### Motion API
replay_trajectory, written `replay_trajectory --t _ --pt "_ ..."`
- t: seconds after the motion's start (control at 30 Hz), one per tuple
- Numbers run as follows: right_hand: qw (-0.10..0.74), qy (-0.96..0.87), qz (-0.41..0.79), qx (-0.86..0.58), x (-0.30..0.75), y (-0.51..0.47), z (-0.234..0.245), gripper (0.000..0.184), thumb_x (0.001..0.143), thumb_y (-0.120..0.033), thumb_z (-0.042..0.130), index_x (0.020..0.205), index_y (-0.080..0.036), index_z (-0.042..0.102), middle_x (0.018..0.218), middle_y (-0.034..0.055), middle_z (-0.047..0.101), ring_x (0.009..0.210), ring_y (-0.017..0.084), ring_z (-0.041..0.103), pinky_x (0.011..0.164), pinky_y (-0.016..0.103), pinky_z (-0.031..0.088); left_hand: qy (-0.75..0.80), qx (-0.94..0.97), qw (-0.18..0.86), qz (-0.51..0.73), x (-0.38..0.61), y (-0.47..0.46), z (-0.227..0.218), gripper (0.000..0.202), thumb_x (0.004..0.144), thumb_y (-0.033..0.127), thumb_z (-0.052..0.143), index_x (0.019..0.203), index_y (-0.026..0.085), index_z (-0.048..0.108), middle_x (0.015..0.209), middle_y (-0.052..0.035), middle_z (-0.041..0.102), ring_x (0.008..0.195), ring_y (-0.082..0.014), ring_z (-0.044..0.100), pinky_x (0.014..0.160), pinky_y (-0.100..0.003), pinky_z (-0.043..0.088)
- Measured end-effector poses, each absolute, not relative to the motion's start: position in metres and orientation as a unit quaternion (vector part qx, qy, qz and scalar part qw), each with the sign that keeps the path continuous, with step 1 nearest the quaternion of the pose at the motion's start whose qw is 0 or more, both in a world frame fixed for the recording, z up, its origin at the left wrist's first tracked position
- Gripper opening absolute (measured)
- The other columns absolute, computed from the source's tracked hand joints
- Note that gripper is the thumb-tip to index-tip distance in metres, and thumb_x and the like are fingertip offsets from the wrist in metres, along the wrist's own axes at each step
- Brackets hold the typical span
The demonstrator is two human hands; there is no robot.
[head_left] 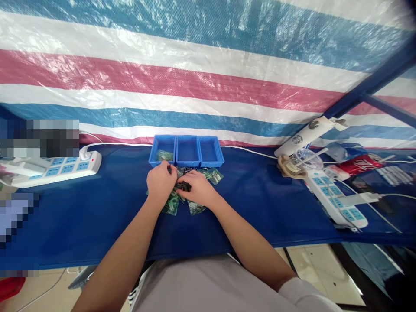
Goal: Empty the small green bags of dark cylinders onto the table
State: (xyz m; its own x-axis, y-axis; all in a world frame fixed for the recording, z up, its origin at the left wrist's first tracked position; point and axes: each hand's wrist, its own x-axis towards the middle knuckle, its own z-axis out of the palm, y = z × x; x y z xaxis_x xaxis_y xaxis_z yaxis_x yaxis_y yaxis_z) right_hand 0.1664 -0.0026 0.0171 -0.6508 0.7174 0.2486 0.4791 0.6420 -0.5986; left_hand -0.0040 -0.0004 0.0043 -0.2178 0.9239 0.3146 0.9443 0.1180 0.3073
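Striped tarp (208, 73) in blue, white and red hanging behind, blue-covered bench (97, 208) stretching across below it. Lying heaped near the middle of the bench, just short of its far edge: small clear packets (172, 203) showing green contents, crinkled and overlapping, some spilling toward the near edge, a few more (212, 174) poking out on the right of the heap. Exact packet count impossible to tell, with hands covering most of the pile.

Reaching in from the near edge: two bare forearms converging on the heap. Left hand (160, 182) resting knuckles-up on the pile's left part, fingers curled down onto the packets, pinching at something near the trays; whether actually gripping one, cannot tell. Right hand (199, 189) lying flatter, palm down, fingers (187, 175) pressing on the packets, touching rather than clearly clasping.

Standing side by side just beyond the heap, toward the far edge: three small blue trays (186, 163), the left one holding one packet (164, 155).

Sitting toward the bench's left edge: one white power strip (61, 168). Lying near the right edge: a second power strip (334, 197), beside a small white fan (307, 136).
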Motion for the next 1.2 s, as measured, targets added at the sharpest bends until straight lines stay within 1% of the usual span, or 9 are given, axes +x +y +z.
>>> replay_trajectory --t 0.07,0.13,0.27,0.33,0.47,0.57,0.83,1.03,1.2 --pt "0.24 -0.874 0.249 -0.341 0.167 -0.003 0.017 0.024 0.086 -0.034 0.078 0.105 -0.021 0.072 0.096 0.0053 0.075 0.095 0.023 0.063 0.094 0.039 0.045 -0.75 -0.628 0.032 -0.208 -0.005 0.0 0.004 0.028 0.097 0.037 0.044 0.087 0.019 0.064 0.069 -0.0075 0.067 0.067 -0.0264 0.065 0.065 -0.035 0.04" --pt "0.236 -0.874 0.25 -0.343 0.167 -0.003 0.016 0.029 0.085 -0.04 0.079 0.106 -0.021 0.072 0.096 0.0052 0.075 0.097 0.024 0.061 0.093 0.039 0.045 -0.747 -0.633 0.038 -0.199 -0.005 0.0 0.004 0.028 0.097 0.037 0.045 0.085 0.019 0.064 0.07 -0.0082 0.067 0.068 -0.0264 0.065 0.065 -0.035 0.04" --pt "0.234 -0.873 0.254 -0.344 0.167 -0.004 0.013 0.04 0.081 -0.05 0.081 0.109 -0.022 0.072 0.098 0.0058 0.075 0.101 0.025 0.059 0.094 0.04 0.045 -0.739 -0.643 0.037 -0.197 -0.006 0.0 0.004 0.022 0.094 0.033 0.049 0.084 0.019 0.062 0.078 -0.0091 0.069 0.075 -0.0269 0.066 0.065 -0.035 0.039" --pt "0.235 -0.872 0.255 -0.345 0.167 -0.004 0.011 0.042 0.08 -0.051 0.082 0.109 -0.022 0.072 0.099 0.0063 0.075 0.102 0.026 0.059 0.093 0.04 0.045 -0.739 -0.643 0.03 -0.197 -0.006 0.0 0.004 0.017 0.092 0.031 0.051 0.084 0.02 0.061 0.081 -0.0087 0.069 0.078 -0.0271 0.066 0.065 -0.035 0.039" --pt "0.234 -0.874 0.253 -0.344 0.166 -0.003 0.01 0.037 0.08 -0.042 0.084 0.108 -0.022 0.072 0.101 0.0054 0.075 0.101 0.025 0.059 0.094 0.041 0.045 -0.743 -0.642 0.022 -0.187 -0.005 0.0 0.006 0.011 0.089 0.028 0.054 0.082 0.021 0.059 0.085 -0.0083 0.069 0.081 -0.0274 0.066 0.066 -0.036 0.039" --pt "0.233 -0.873 0.258 -0.342 0.166 -0.002 0.008 0.036 0.08 -0.04 0.084 0.108 -0.022 0.072 0.103 0.005 0.075 0.102 0.026 0.059 0.096 0.041 0.045 -0.745 -0.642 0.021 -0.181 -0.005 -0.001 0.008 0.01 0.088 0.027 0.054 0.081 0.021 0.058 0.085 -0.0087 0.068 0.081 -0.0276 0.066 0.066 -0.036 0.039" --pt "0.241 -0.864 0.277 -0.345 0.164 0.0 0.001 0.028 0.079 -0.03 0.084 0.102 -0.022 0.071 0.096 0.0042 0.071 0.1 0.024 0.059 0.097 0.041 0.043 -0.753 -0.632 0.023 -0.179 -0.003 -0.002 0.01 0.012 0.09 0.027 0.052 0.085 0.019 0.06 0.087 -0.0105 0.068 0.081 -0.0281 0.066 0.067 -0.036 0.039" --pt "0.248 -0.86 0.276 -0.351 0.163 -0.002 0.002 0.02 0.081 -0.014 0.073 0.099 -0.022 0.069 0.094 0.0038 0.071 0.1 0.024 0.058 0.097 0.04 0.043 -0.753 -0.63 0.033 -0.186 -0.003 -0.002 0.008 0.018 0.093 0.033 0.05 0.089 0.019 0.062 0.088 -0.0111 0.068 0.079 -0.0274 0.066 0.066 -0.034 0.04" --pt "0.26 -0.86 0.268 -0.347 0.164 -0.004 0.004 0.024 0.084 -0.005 0.06 0.097 -0.023 0.069 0.087 0.0025 0.069 0.096 0.022 0.058 0.095 0.038 0.043 -0.758 -0.624 0.032 -0.189 -0.002 -0.003 0.008 0.022 0.095 0.036 0.048 0.09 0.019 0.062 0.088 -0.0113 0.069 0.08 -0.0272 0.066 0.067 -0.034 0.041"
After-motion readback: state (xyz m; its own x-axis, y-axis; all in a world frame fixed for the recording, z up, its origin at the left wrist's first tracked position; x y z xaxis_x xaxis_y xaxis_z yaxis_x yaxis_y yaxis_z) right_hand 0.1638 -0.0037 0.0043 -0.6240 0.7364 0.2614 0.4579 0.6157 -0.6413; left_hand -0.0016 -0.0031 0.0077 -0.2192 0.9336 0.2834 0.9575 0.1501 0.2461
